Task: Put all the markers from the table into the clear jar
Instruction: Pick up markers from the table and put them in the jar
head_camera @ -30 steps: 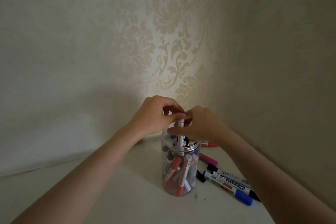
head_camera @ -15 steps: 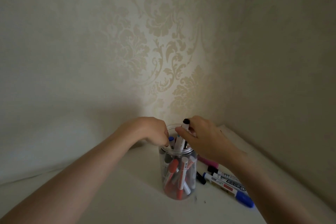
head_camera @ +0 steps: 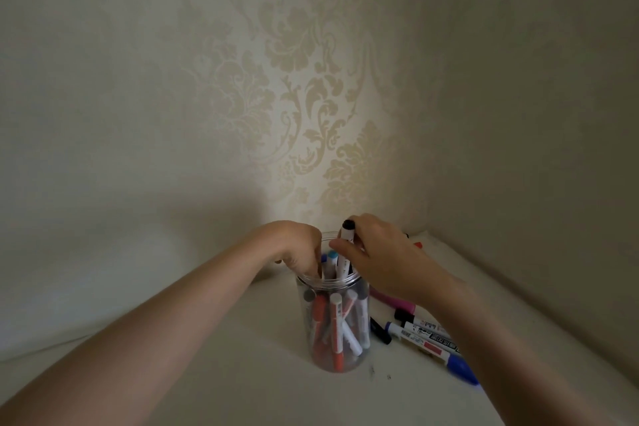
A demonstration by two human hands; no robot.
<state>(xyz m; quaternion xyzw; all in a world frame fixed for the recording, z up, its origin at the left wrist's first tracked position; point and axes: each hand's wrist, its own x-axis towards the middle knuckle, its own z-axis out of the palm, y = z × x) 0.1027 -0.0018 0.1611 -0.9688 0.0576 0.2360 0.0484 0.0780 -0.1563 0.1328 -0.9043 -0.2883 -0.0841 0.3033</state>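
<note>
White table point(head_camera: 207, 384): right hand point(head_camera: 387, 259) fingers pinch a black-capped white marker point(head_camera: 345, 245) above the clear jar point(head_camera: 333, 325); left fingers hidden.

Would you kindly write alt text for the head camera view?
The right hand lowers a black-capped marker into a clear jar of markers while the left hand grips its rim; more markers lie on the table beside it.

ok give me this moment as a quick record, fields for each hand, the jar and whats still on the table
left hand: at the jar's rim, fingers dipping inside
right hand: pinching a black-capped white marker, upright, lower end in the jar mouth
clear jar: upright on the table, no lid, many markers inside
loose markers: several lying right of the jar, including a pink marker and a blue-capped marker
table: white, in a wall corner
task: not finished
</note>
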